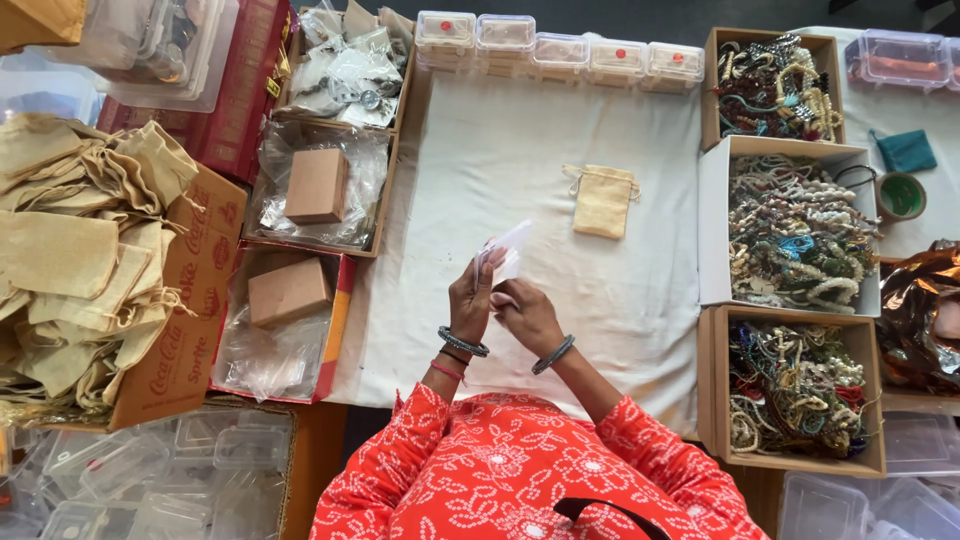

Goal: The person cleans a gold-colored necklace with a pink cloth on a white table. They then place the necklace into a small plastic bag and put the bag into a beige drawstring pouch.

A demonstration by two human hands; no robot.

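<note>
Both hands, left hand (470, 300) and right hand (525, 315), met above the white cloth (480, 160), pinching a small clear packet (503, 252) between them, raised close for handling, with a beige drawstring pouch (603, 201) lying nearby.

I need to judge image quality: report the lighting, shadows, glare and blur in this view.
Head view: soft, even daylight; only faint shadows under the left hand and right hand on the white cloth; glare on the copper foil and clear plastic boxes; the small pale packet is slightly soft.
</note>
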